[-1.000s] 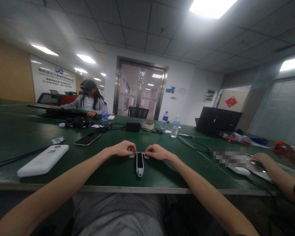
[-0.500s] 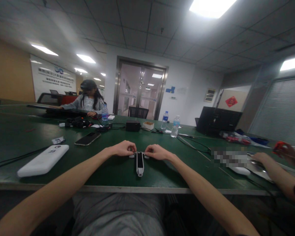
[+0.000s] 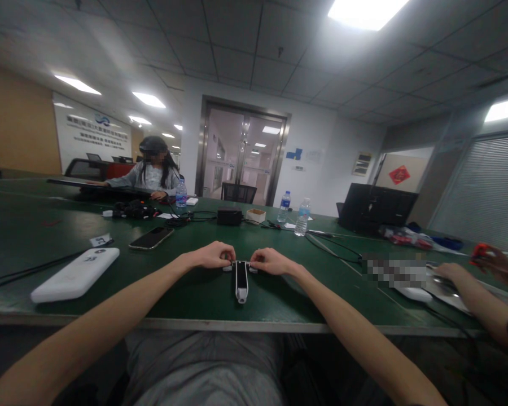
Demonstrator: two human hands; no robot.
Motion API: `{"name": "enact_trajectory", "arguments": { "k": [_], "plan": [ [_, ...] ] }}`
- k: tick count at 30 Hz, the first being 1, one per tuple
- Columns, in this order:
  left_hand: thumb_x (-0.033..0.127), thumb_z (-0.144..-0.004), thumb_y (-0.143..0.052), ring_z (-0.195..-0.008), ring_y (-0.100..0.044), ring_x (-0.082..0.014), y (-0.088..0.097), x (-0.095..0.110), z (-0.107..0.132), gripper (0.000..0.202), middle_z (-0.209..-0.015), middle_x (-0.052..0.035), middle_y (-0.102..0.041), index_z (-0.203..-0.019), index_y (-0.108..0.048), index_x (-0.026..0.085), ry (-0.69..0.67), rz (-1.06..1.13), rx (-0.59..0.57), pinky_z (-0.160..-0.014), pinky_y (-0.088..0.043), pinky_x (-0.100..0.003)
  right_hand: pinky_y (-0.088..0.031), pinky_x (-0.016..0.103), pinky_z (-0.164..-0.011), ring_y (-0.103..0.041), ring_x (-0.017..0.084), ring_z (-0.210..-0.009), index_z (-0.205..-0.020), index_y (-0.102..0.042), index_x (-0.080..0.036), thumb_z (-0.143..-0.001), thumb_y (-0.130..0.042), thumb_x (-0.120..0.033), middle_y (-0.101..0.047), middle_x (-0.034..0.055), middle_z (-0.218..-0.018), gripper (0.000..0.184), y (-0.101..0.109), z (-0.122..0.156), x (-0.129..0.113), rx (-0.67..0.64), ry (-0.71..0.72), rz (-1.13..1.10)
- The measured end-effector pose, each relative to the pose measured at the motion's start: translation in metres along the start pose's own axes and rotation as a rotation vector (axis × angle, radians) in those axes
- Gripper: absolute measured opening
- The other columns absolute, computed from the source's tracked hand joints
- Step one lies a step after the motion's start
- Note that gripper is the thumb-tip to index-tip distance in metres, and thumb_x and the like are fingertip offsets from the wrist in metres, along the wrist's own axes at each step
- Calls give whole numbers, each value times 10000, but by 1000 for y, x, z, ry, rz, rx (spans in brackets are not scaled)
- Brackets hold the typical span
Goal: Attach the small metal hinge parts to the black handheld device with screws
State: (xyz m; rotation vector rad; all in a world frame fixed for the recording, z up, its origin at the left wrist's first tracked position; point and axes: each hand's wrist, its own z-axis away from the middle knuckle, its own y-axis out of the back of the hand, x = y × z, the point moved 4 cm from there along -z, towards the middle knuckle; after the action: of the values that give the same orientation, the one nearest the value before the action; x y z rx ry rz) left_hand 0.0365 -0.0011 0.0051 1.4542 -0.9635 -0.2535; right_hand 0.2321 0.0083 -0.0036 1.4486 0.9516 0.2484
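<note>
White-and-black device (image 3: 241, 285) on bench (image 3: 198, 301), wearer's side of black box (image 3: 229, 216). Left hand (image 3: 214, 255), right hand (image 3: 271, 261): fingers pinching its side pieces (image 3: 227, 269). Pieces seemingly out already; release not yet done.

A smartphone (image 3: 151, 238) lies beyond a white device (image 3: 76, 276) at near left; a black monitor (image 3: 376, 208) stands far right.

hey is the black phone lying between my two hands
No, the phone lies on the green table, left of your left hand.
</note>
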Motion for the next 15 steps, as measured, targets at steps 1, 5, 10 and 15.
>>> {"name": "enact_trajectory", "arguments": {
  "k": [1,5,10,15],
  "plan": [
    [258,-737,-569,-649,-541,-113,0,-1,0,226,-734,2,-605,-923,-649,156,-2,-2,-2,-568,-400,-175,-437,230,-626,-595,138,-705,-890,-664,-165,-835,-547,-371,-675,31,-817,244,0,0,0,-1,0,2],
    [239,-735,-562,-655,-544,-108,-2,-3,-1,230,-751,7,-605,-939,-641,168,3,-11,-2,-565,-392,-168,-431,226,-615,-588,131,-685,-886,-663,-159,-839,-539,-374,-671,29,-797,252,0,0,-1,2,4,15],
    [218,-725,-550,-654,-543,-107,-3,-2,-1,232,-748,12,-598,-934,-635,167,-3,-29,-2,-560,-390,-167,-419,217,-593,-581,125,-660,-872,-659,-153,-833,-544,-362,-661,25,-767,242,-1,0,-2,12,14,34],
    [212,-729,-545,-649,-534,-104,-2,1,0,218,-739,13,-592,-924,-633,164,-16,-41,1,-565,-386,-166,-421,217,-595,-587,126,-664,-871,-656,-161,-833,-543,-367,-663,21,-767,238,-1,0,-1,7,16,32]
  ]
}}
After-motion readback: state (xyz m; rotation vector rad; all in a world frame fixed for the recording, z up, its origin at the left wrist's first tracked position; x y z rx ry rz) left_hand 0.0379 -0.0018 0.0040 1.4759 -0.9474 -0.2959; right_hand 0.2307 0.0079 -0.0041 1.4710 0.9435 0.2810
